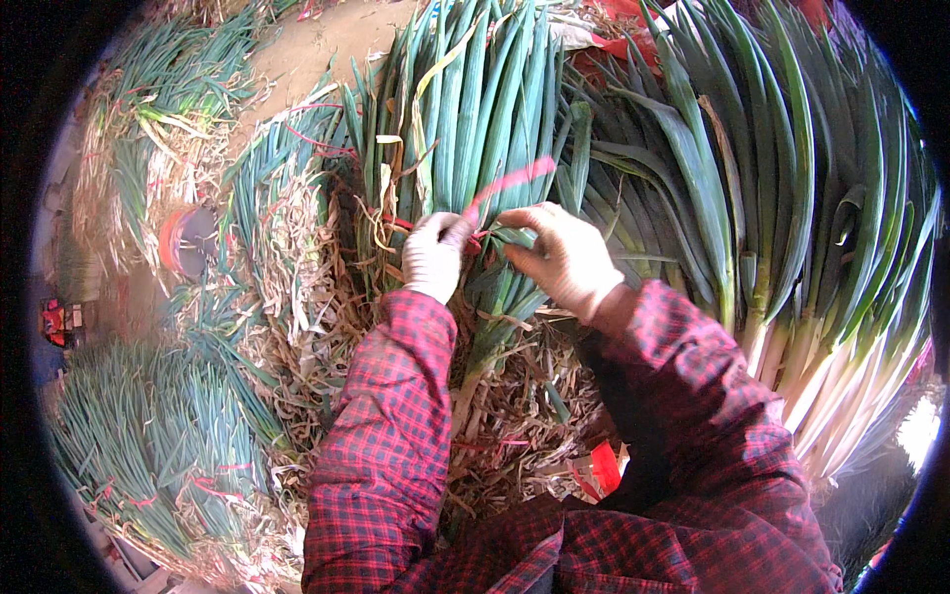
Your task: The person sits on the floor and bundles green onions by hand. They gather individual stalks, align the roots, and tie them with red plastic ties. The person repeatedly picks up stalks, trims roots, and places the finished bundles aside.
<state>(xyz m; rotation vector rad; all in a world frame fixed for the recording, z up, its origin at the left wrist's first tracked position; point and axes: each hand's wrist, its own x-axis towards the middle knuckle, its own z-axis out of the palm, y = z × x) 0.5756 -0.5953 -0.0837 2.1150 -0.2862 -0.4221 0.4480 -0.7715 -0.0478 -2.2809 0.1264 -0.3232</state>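
Note:
A bundle of large green onions (486,111) stands before me, its broad leaves fanning upward. A red plastic tie (516,180) crosses its middle, one loose end blurred and sticking up to the right. My left hand (434,256), in a pale work glove, pinches the tie between thumb and forefinger at the front of the bundle. Just right of the knot is my right hand (568,260), gloved too, thumb and forefinger apart around a bent green leaf. Whether its fingertips touch a strand of the tie cannot be made out.
Large green onions with white stalks (824,364) lean at the right. Tied bundles of thinner onions (163,438) lie lower left, others (178,74) upper left. An orange-rimmed round object (188,241) stands among them. Dry husks (519,393) litter the floor; a red scrap (606,466) lies near my body.

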